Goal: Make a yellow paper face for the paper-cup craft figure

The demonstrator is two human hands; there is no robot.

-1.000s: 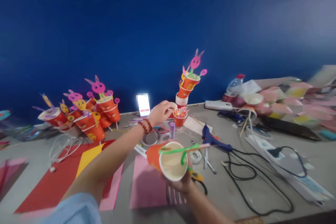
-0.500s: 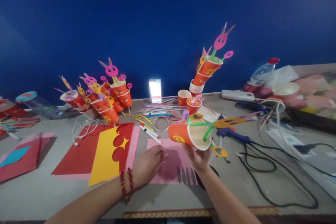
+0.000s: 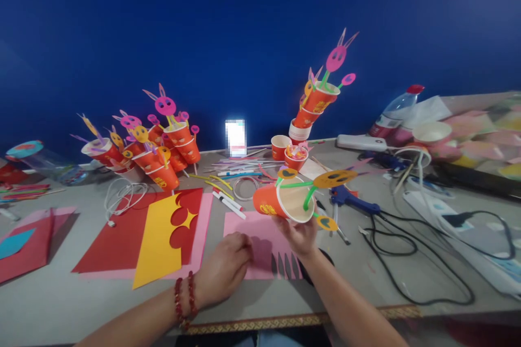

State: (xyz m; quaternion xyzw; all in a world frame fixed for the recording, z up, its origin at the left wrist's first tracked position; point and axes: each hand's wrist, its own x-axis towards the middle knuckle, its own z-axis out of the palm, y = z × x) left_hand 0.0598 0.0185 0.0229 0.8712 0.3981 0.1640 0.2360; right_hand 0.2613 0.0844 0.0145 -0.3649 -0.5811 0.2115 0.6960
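Note:
My right hand is closed round an orange paper cup, held tilted on its side with the open mouth toward me. Green straws stick out of the cup, carrying a yellow paper face and small yellow discs. My left hand, with a red bead bracelet on the wrist, rests with fingers curled on a pink paper sheet that has cut slits along its near edge. What the left fingers pinch, if anything, is hidden.
Red, yellow and pink paper sheets lie left. Finished cup figures crowd the back left; a stack of cups stands at the back centre. A blue glue gun, black cables, markers, a tape ring and a bottle lie around.
My left hand pulled back from the small cups at the back and came down onto the pink sheet. The cup in my right hand shifted slightly left and lower. The view steadied.

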